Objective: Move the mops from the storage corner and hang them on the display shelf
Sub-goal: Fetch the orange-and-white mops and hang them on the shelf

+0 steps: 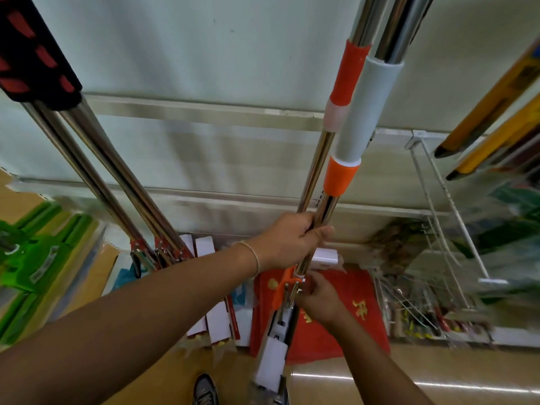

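Up close, the left hand (287,238) was clenched around two chrome mop handles (317,182), its fingers wrapped just below the orange collar (340,176). The right hand (320,299) pinched at the orange lever clamp (283,287) just under those fingers, beside the white mop head (273,361).

Even indoor light, blurred fisheye edges.

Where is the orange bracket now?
In the head view, lower centre: the orange bracket sits on the mop poles, between the left hand and right hand.
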`<state>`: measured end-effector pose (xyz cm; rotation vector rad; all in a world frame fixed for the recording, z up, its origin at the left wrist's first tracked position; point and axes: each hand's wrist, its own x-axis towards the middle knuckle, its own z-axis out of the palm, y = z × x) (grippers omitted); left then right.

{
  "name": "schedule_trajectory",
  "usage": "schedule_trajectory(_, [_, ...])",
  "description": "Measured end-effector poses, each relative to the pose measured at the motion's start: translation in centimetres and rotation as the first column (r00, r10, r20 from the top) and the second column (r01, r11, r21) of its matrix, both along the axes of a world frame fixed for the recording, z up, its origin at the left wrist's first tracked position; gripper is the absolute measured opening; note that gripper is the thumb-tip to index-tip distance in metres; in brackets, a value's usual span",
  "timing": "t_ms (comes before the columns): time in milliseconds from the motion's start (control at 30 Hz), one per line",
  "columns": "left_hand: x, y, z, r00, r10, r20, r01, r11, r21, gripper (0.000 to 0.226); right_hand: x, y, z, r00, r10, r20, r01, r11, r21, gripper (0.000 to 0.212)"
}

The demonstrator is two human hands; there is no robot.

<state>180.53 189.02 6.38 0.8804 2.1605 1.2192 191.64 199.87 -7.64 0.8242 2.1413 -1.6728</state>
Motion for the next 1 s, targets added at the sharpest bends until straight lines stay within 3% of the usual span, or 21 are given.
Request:
schedule_trajectory(100, [0.2,0.5,-0.4,0.999,0.045,-0.025,-0.045,0.999,0.004,0.025,0.1,-1.8,0.3,0.998,-0.036,-0.042,0.038,0.999,0.039,0.040])
schedule_trajectory(233, [0.3,1.1,-0.4,0.993,0.111,-0.028,-0.111,0.994,0.011,0.028,-1.1,-2.2,0.8,0.996,-0.058,-0.070,0.079,0.937,0.340,0.033])
schedule_trajectory(300, [0.4,1.2,-0.3,0.991,0.132,-0.018,-0.132,0.991,0.029,0.025,-1.4,-2.1,0.4,0.993,-0.053,-0.104,0.089,0.917,0.390,0.028])
schedule_trajectory(600, [0.9,1.1,-0.2,0.987,0.160,-0.031,-0.158,0.986,0.049,0.035,-1.6,-1.5,-0.5,0.988,0.068,-0.141,0.001,0.896,0.444,0.017])
schedule_trajectory(700, [1.1,1.3,0.0,0.985,0.165,-0.040,-0.164,0.986,0.028,0.037,-1.5,-1.0,0.0,0.986,0.110,-0.127,-0.043,0.895,0.443,0.029])
schedule_trajectory(900, [0.9,1.7,0.4,0.985,0.166,-0.048,-0.168,0.985,-0.033,0.040,-2.0,0.7,1.3,0.980,0.174,-0.095,-0.135,0.937,0.322,0.034])
schedule_trajectory(1000, [0.4,2.1,0.8,0.985,0.160,-0.063,-0.164,0.983,-0.080,0.040,-2.9,1.6,1.8,0.968,0.239,-0.070,-0.209,0.933,0.295,0.020])
